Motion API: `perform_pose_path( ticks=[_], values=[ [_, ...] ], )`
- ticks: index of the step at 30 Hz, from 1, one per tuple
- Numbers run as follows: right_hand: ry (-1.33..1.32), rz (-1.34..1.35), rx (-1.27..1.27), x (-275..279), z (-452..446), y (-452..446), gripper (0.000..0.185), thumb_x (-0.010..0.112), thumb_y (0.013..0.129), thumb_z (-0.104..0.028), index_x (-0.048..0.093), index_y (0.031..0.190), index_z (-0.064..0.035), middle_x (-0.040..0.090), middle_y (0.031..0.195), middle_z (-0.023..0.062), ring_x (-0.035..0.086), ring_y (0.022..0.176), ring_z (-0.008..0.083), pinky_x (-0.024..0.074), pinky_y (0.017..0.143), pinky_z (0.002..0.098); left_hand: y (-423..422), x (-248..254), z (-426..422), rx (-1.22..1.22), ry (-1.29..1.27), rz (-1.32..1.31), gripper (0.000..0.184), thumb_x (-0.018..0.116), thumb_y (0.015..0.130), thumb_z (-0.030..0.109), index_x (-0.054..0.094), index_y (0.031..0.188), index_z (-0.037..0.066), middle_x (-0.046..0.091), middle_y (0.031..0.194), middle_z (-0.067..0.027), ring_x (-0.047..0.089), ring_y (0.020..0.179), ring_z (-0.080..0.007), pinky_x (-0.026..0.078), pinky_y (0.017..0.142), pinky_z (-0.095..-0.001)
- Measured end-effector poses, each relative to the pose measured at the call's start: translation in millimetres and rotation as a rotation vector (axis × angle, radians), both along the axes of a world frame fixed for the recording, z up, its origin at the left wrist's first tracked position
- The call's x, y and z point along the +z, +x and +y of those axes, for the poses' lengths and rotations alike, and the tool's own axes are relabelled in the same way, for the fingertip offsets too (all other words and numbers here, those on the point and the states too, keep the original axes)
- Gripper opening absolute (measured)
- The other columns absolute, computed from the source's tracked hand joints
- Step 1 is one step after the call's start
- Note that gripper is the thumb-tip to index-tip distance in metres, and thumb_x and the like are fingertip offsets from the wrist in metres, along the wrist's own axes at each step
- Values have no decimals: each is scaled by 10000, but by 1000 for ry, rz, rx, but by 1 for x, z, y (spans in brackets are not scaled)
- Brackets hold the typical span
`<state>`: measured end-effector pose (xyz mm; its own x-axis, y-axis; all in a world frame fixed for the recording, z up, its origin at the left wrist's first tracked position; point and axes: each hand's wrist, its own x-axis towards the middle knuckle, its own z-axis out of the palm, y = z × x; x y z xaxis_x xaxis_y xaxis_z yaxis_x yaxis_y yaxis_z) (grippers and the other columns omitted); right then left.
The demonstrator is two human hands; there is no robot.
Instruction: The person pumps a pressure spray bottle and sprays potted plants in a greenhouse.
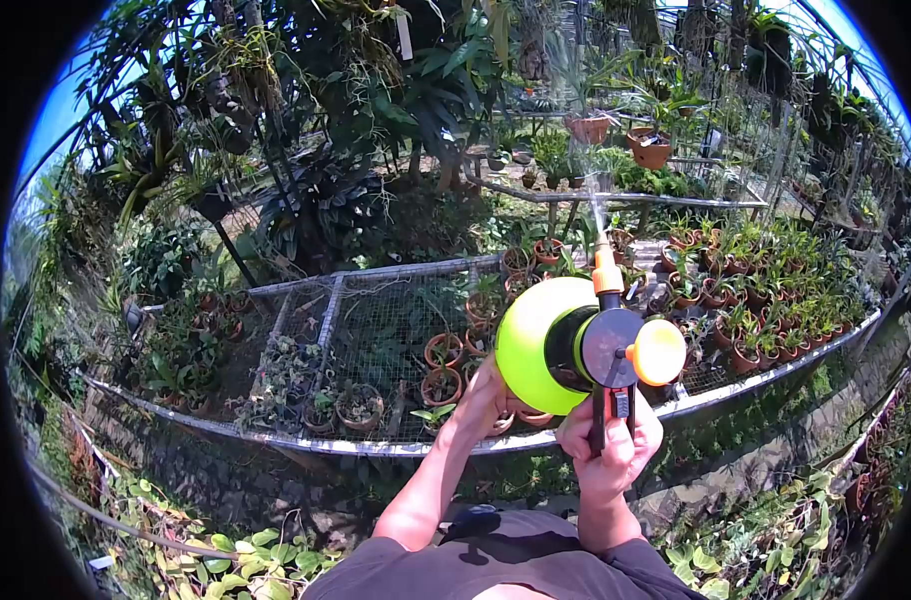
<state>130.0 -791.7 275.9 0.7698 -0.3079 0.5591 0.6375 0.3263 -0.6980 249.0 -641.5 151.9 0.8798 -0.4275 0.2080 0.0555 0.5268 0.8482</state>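
A lime-green pump sprayer [532,346] with a black top, an orange nozzle and an orange pump knob is held out in front of my chest. My right hand [628,447] is wrapped around its black handle, the thumb lying along the top near the trigger. Against the left side of the bottle rests my left hand [486,390], its fingers mostly hidden behind and under it. A fine white spray leaves the nozzle, pointing forward and away from me. Potted plants [443,382] in clay pots stand just beyond the sprayer.
A wire-mesh bench [391,345] with a pale frame runs across in front of me. Rows of potted plants [766,295] fill its right part. A clay pot [650,148] stands farther back, near hanging plants. Leafy plants [261,562] grow behind the bench, close to my body.
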Motion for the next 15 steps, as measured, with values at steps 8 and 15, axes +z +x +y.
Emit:
perform_pose_path(
  ticks=[8, 15],
  values=[
    [39, -209, 308, 20, 37, 16, 293, 500, 917, -157, 539, 977, 127, 569, 658, 64, 485, 458, 72, 358, 386, 212, 3, 33, 63, 156, -13, -71, 785, 580, 901, 494, 228, 1421, 24, 482, 1308, -107, 602, 1101, -220, 572, 823, -377],
    [-56, -123, 436, 27, 87, 24, 351, 523, 890, -260, 529, 856, 90, 505, 551, 52, 410, 397, 72, 303, 370, 224, -29, 33, 120, 268, -42, -51, 751, 532, 913, 518, 246, 1408, 31, 489, 1324, -142, 588, 1140, -263, 571, 851, -436]
  ],
)
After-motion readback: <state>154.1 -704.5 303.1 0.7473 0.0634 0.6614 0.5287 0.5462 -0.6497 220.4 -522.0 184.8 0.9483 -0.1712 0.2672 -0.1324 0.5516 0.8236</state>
